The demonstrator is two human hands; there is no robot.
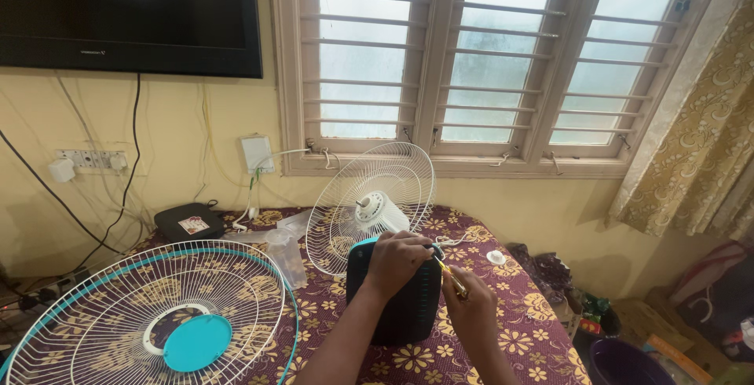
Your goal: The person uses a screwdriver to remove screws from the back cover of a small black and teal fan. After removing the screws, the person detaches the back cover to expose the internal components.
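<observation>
Left hand (397, 259): clamped over the top of the black motor housing (393, 299), fingers curled down its far edge; the grip looks meant to steady the fan body against the push of the tool.
Right hand (471, 306): closed around a yellow-handled screwdriver (452, 275), held slanted so its tip meets the upper right corner of the housing, just beside the left hand.
Motor housing: stands upright near the middle of the worktop (510, 338), dark rear face turned toward the person, probably so that side can be reached from above.
Rear grille (373, 200): white wire guard on the far side of the housing, tilted back toward the window (487, 63), with the white motor hub (373, 211) showing at its centre.
Front grille (153, 314): lies flat at the near left, teal rim and teal centre cap (196, 342) facing up, well apart from both hands and out of their way.
Small white round part (495, 257): rests alone on the floral cloth to the right of the fan; what it is cannot be told.
Clear plastic bag (287, 251): between the two grilles.
Black box (188, 220): far left, by the wall under the television (129, 12).
</observation>
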